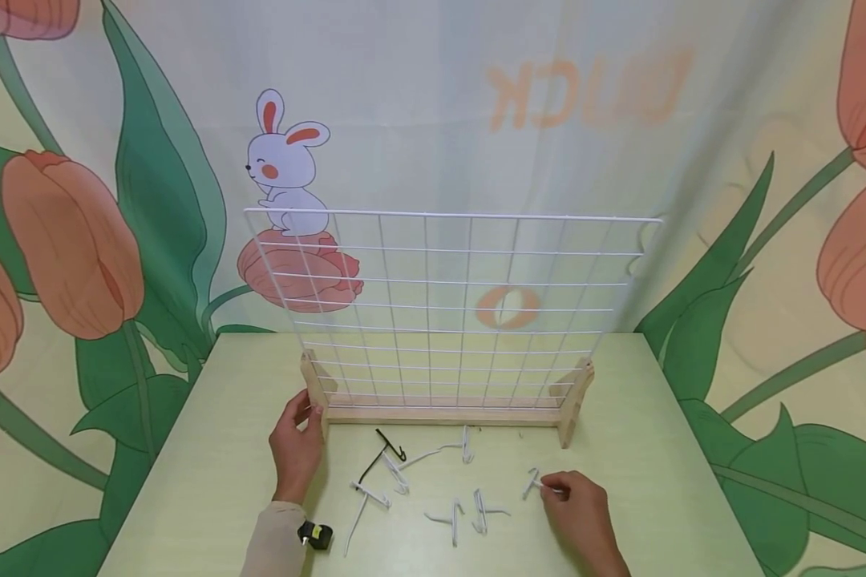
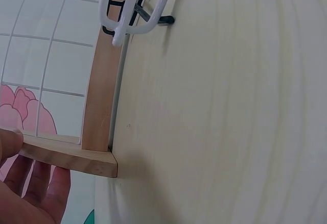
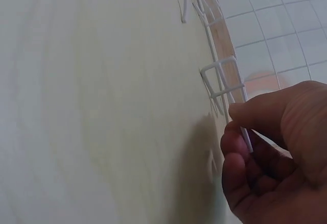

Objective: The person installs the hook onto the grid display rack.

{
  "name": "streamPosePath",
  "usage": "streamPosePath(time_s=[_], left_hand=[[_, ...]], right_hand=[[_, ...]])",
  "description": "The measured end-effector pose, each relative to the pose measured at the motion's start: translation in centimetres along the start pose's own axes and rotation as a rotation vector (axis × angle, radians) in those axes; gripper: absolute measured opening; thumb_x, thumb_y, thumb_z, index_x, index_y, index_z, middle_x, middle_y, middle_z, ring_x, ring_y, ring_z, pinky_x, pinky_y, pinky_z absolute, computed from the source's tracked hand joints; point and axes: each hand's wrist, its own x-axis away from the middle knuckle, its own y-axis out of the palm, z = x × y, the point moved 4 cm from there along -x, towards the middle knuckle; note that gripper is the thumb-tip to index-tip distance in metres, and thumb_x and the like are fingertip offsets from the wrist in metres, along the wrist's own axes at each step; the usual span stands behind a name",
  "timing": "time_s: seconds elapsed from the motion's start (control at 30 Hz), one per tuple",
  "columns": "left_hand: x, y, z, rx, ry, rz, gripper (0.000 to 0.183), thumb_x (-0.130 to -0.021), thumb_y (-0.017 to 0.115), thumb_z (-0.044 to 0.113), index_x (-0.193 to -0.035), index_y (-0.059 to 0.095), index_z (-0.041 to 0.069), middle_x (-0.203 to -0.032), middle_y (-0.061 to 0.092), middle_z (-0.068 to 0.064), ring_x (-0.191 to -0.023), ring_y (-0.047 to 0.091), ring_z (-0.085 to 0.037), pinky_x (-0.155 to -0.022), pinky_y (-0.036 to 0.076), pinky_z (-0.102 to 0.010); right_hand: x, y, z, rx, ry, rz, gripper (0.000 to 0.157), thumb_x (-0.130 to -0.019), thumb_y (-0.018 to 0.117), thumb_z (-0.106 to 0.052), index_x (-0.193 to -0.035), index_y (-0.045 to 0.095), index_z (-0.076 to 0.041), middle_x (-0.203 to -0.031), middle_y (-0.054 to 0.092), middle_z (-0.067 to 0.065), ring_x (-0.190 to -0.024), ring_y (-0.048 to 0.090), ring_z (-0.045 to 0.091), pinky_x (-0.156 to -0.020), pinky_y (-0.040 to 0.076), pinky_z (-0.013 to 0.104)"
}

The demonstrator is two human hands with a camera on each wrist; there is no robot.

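My left hand (image 1: 296, 449) grips the left wooden end piece (image 2: 76, 159) of a stand, thumb on one face and fingers on the other. A white wire grid panel (image 1: 426, 214) stands upright in that wooden base (image 1: 440, 416). Off the right front of the stand, my right hand (image 1: 577, 505) pinches a white wire hook (image 3: 218, 64) between thumb and fingers. Its rectangular end sticks out past the fingertips, and the grip hides part of its prong. No hook hangs on the grid.
Several loose hooks lie in front of the stand: a white one (image 1: 454, 522) and another white one (image 1: 480, 513) nearer me, a black one (image 1: 390, 445) among white ones at left. The table (image 1: 188, 481) ends at a printed curtain (image 1: 418, 96) behind the grid.
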Motion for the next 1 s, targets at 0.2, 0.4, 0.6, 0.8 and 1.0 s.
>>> streamPosePath(time_s=[0.2,0.4,0.6,0.8,1.0], left_hand=[[-0.2,-0.1,-0.1,-0.010,0.002,0.001,0.039,-0.106,0.067,0.019,-0.144,0.064,0.016,-0.137,0.071,-0.009,-0.121,0.070,-0.029,-0.087,0.058,-0.024],[-0.2,-0.1,-0.3,-0.007,-0.006,0.003,0.038,-0.105,0.067,0.018,-0.143,0.065,0.015,-0.137,0.071,-0.010,-0.122,0.070,-0.030,-0.078,0.045,-0.003],[0.0,-0.1,-0.2,-0.011,0.003,0.010,0.038,-0.106,0.066,0.019,-0.143,0.064,0.015,-0.137,0.071,-0.011,-0.122,0.070,-0.031,-0.087,0.056,-0.020],[0.0,-0.1,-0.1,-0.001,0.016,0.009,0.039,-0.106,0.066,0.019,-0.144,0.064,0.015,-0.138,0.071,-0.011,-0.121,0.069,-0.030,-0.081,0.047,-0.006],[0.0,-0.1,-0.1,-0.006,0.007,0.003,0.039,-0.105,0.067,0.018,-0.144,0.064,0.015,-0.137,0.071,-0.010,-0.122,0.070,-0.030,-0.083,0.051,-0.010]], right_hand=[[-0.1,0.2,0.4,-0.048,0.037,0.005,0.014,-0.088,0.082,-0.007,-0.098,0.083,-0.017,-0.093,0.080,-0.002,-0.079,0.069,0.005,-0.067,0.052,0.020],[-0.2,0.4,0.3,-0.140,0.028,0.047,0.012,-0.089,0.080,-0.007,-0.100,0.081,-0.012,-0.090,0.080,0.001,-0.076,0.072,0.004,-0.067,0.056,0.019],[-0.2,0.2,-0.3,-0.260,0.032,0.082,0.024,-0.089,0.081,-0.001,-0.112,0.076,-0.003,-0.096,0.080,0.009,-0.078,0.073,0.002,-0.071,0.057,0.014],[0.1,-0.5,-1.2,-0.282,-0.003,0.105,0.021,-0.088,0.082,0.001,-0.109,0.077,-0.002,-0.094,0.080,0.010,-0.077,0.074,0.001,-0.070,0.058,0.013],[0.3,-1.4,-2.5,-0.345,-0.046,0.097,0.019,-0.087,0.083,0.002,-0.105,0.077,-0.001,-0.094,0.081,0.010,-0.077,0.074,0.003,-0.069,0.060,0.016]])
